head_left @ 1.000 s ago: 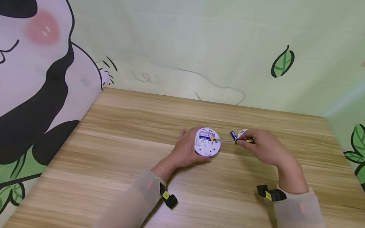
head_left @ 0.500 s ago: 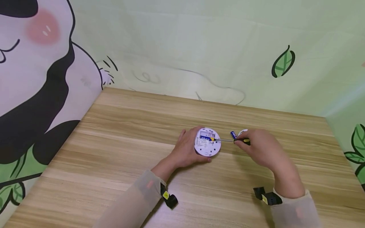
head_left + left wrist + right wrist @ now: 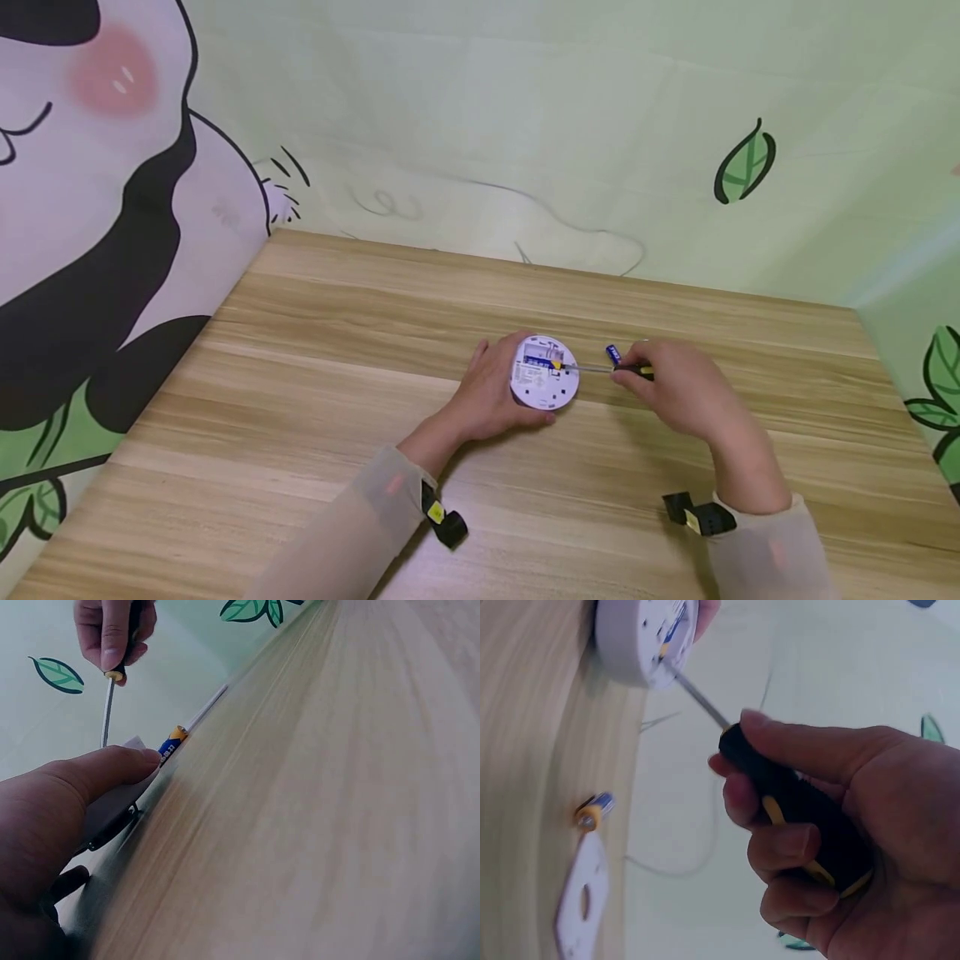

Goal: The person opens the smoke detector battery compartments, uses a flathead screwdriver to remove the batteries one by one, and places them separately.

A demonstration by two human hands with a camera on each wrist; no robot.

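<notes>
My left hand (image 3: 487,396) holds a round white smoke-alarm-like device (image 3: 538,397) by its rim, its open battery compartment facing up. One blue-and-yellow battery (image 3: 537,362) lies in that compartment. In my right hand (image 3: 678,383) is a screwdriver (image 3: 821,817) with a black and yellow handle, fingers and thumb wrapped around it. Its metal shaft points left, and the tip is right at the battery's yellow end. Just in front of the right fingers, a second battery (image 3: 612,355) lies loose on the table.
The right wrist view has a thin white plate (image 3: 571,922) with a hole, beside the loose battery; the right hand mostly hides it in the head view. Behind the wooden table (image 3: 360,333) rises a light green wall (image 3: 487,108) with panda and leaf pictures.
The right hand has shifted a little left with the screwdriver, and now covers most of the white plate. The left hand and the device have stayed almost in place.
</notes>
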